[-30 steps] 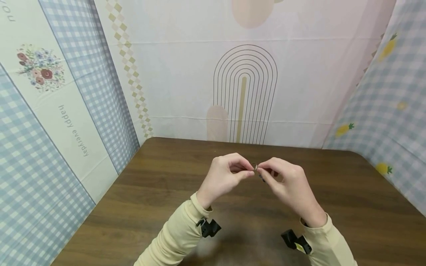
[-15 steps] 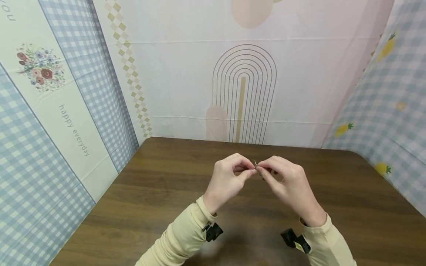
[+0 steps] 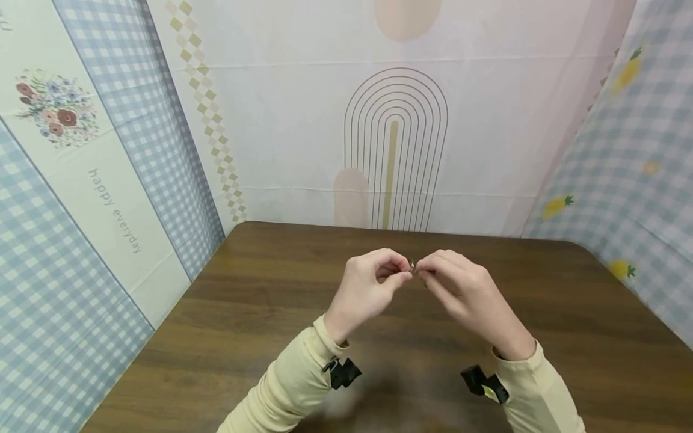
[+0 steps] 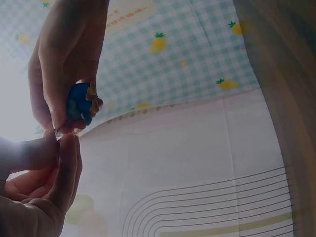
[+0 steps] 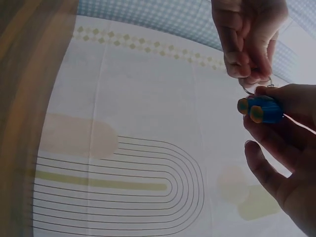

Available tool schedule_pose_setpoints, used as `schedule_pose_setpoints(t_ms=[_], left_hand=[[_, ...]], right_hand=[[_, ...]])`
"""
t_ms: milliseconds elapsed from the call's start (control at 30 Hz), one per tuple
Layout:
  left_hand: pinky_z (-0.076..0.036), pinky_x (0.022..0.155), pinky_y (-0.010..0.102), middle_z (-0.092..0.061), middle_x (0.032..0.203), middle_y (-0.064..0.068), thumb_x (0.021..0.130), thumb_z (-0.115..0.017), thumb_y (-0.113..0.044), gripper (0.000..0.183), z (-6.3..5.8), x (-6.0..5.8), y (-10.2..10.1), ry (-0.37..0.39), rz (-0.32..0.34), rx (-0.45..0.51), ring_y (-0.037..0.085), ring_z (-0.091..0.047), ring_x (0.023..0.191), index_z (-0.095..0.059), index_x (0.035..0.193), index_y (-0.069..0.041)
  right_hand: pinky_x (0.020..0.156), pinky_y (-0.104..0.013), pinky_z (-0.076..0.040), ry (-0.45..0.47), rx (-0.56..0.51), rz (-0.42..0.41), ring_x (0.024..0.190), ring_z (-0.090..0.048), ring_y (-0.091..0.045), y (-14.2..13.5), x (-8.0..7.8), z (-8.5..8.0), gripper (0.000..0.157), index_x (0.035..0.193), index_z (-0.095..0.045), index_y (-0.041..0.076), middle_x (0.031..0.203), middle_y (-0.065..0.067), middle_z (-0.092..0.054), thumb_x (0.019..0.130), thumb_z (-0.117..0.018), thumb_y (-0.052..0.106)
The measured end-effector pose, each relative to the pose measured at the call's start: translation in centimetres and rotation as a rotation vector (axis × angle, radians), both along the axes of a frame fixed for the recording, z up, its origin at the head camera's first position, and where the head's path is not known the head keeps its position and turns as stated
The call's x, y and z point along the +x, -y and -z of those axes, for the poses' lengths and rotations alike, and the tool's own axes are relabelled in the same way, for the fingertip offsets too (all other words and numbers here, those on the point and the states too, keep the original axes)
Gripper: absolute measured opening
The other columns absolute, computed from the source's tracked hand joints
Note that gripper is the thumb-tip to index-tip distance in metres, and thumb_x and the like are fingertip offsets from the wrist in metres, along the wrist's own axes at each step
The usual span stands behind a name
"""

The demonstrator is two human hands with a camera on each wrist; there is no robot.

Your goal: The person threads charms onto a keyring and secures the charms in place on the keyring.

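Observation:
Both hands meet fingertip to fingertip above the table. Between them is a keychain: a small blue figure [image 5: 266, 109] with two yellow-orange ends, and a thin metal key ring [image 5: 245, 90]. My left hand [image 3: 364, 291] pinches the key ring between thumb and fingers. My right hand [image 3: 470, 293] pinches the keychain at its metal end, its fingertips right beside the left ones. In the left wrist view the blue figure [image 4: 80, 102] hangs under the right hand's fingers. From the head view the right fingers hide the figure, and only a glint of ring shows.
The brown wooden table [image 3: 243, 307] lies below the hands. A white printed cloth [image 3: 281, 132] hangs behind its far edge, with blue checked cloths [image 3: 622, 198] at the sides. Black wrist cameras [image 3: 342, 373] sit on both pale yellow sleeves.
Both hands stay together at nearly the same spot. The left hand moved slightly right, then back left; the right fingers shifted a little left and up. The view tilted slightly.

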State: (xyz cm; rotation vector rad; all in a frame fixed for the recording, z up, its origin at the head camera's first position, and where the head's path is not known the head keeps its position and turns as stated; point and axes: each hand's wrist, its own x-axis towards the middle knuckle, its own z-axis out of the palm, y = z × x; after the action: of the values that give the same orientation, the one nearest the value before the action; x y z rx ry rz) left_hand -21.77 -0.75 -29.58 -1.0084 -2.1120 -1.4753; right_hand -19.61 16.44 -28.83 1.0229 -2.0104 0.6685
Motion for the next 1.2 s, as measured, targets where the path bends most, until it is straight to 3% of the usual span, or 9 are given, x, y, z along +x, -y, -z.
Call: schedule_pose_setpoints(t_ms=[100,167,700,1200], left_hand=[[-0.050,0.064,0.013,-0.065,0.077,0.004,0.078,-0.066,-0.003,0.004,-0.1,-0.2,-0.3,0.004,-0.002,-0.033,0.008,-0.062,0.068,-0.063,0.081,-0.003],[-0.050,0.064,0.012,-0.065,0.077,0.004,0.078,-0.066,-0.003,0.004,-0.2,-0.3,-0.6,0.002,-0.010,-0.047,0.008,-0.062,0.068,-0.063,0.081,-0.004],[-0.050,0.065,0.013,-0.065,0.077,0.003,0.077,-0.066,-0.002,0.005,-0.4,-1.7,-2.8,0.000,-0.052,-0.041,0.008,-0.061,0.068,-0.063,0.081,-0.003],[-0.049,0.065,0.012,-0.065,0.077,0.003,0.077,-0.066,-0.003,0.005,-0.2,-2.0,-3.4,-0.014,-0.080,-0.040,0.007,-0.061,0.068,-0.063,0.080,-0.004]], right_hand=[[0.066,-0.010,-0.039,0.031,-0.024,0.003,0.073,-0.048,-0.001,-0.4,-0.5,0.0,0.028,0.084,-0.062,0.014,0.079,0.012,-0.057,0.071,-0.066,-0.010],[0.064,-0.010,-0.038,0.043,-0.040,0.007,0.072,-0.047,0.000,-0.8,-0.9,-0.1,0.029,0.083,-0.061,0.014,0.079,0.012,-0.056,0.070,-0.066,-0.011],[0.065,-0.010,-0.039,0.066,-0.023,-0.040,0.073,-0.048,0.001,-3.0,-3.1,-0.4,0.021,0.085,-0.063,0.012,0.080,0.013,-0.058,0.075,-0.063,-0.007],[0.066,-0.010,-0.039,0.047,0.007,-0.063,0.075,-0.048,0.001,-3.5,-3.6,-0.3,0.024,0.086,-0.063,0.016,0.080,0.013,-0.058,0.075,-0.063,-0.006]])
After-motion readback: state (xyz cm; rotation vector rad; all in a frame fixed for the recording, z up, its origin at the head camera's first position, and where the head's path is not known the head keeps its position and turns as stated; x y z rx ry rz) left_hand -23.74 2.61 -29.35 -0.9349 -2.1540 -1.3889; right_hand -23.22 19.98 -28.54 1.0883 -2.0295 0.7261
